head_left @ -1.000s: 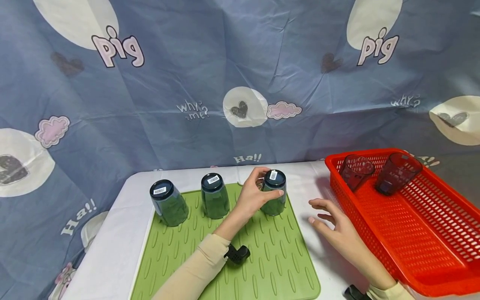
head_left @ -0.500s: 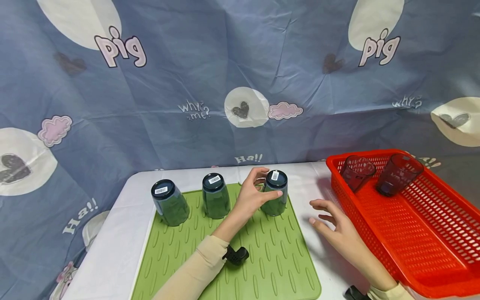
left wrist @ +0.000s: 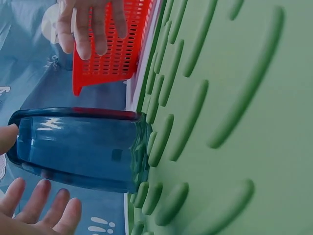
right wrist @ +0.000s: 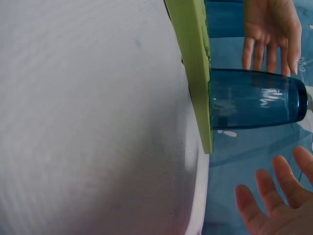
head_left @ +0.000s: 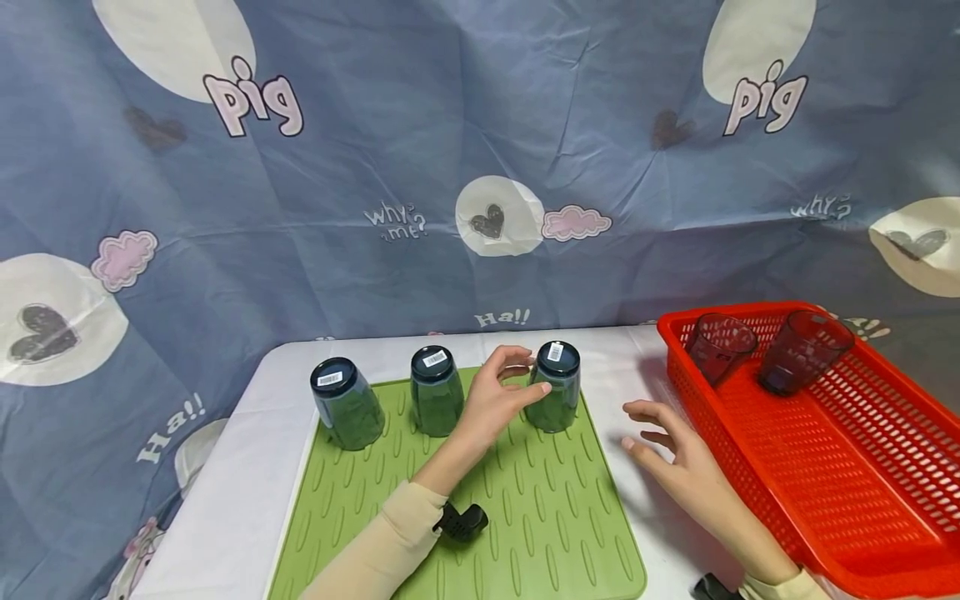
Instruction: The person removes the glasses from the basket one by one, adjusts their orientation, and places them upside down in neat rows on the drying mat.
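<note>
Three blue glasses stand upside down in a row on the green ribbed mat (head_left: 540,533): a left glass (head_left: 352,417), a middle glass (head_left: 438,404) and a right glass (head_left: 557,404). White barcode labels show on their bases. My left hand (head_left: 487,404) is beside the right glass, fingers spread and loosely bent; in the left wrist view its fingers (left wrist: 39,203) are apart from the glass wall, the thumb close to the base. Over the white table, between the mat and the red basket (head_left: 720,450), my right hand (head_left: 682,462) holds nothing, its fingers relaxed.
Inside the basket at the far end lean two tumblers, a left one (head_left: 720,346) and a right one (head_left: 802,354), reddish in the light. A blue printed cloth (head_left: 375,283) hangs behind the table (head_left: 615,350). Black cameras are strapped to both wrists.
My left hand has come off the right glass and drawn slightly left, leaving it standing on the mat. The right hand stays in place. The head view has shifted slightly.
</note>
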Available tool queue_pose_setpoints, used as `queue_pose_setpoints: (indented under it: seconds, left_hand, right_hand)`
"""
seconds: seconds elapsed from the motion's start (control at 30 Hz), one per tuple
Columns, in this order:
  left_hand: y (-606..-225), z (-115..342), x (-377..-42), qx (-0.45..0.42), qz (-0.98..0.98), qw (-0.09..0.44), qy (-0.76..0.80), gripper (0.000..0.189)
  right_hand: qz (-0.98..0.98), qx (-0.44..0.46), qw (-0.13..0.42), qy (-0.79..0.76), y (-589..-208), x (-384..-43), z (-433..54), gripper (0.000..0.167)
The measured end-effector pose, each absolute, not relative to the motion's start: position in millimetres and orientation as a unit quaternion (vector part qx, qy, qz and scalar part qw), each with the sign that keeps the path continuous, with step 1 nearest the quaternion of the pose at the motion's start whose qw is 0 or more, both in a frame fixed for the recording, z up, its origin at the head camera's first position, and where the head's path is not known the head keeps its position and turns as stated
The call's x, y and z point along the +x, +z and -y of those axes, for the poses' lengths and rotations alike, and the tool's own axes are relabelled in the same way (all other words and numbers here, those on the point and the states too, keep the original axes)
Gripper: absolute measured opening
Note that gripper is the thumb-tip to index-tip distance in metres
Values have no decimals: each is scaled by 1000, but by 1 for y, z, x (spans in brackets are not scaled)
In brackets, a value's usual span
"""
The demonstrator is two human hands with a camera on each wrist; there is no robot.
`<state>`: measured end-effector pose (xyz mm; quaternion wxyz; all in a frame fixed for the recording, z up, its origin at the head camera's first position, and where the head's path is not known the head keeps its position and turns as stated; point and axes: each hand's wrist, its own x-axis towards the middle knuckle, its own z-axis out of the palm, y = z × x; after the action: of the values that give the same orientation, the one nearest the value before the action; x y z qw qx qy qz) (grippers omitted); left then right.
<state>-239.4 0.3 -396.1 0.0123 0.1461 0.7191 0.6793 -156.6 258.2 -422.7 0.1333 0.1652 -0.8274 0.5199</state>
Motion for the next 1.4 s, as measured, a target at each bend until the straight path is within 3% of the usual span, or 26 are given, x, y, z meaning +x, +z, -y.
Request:
queue_pose_setpoints:
  seconds: [1.4]
  left_hand:
    - [-380,66,-173,193,-731,24,654,51]
  right_hand:
    - [837,179,144,496,-422,-155,-257,41]
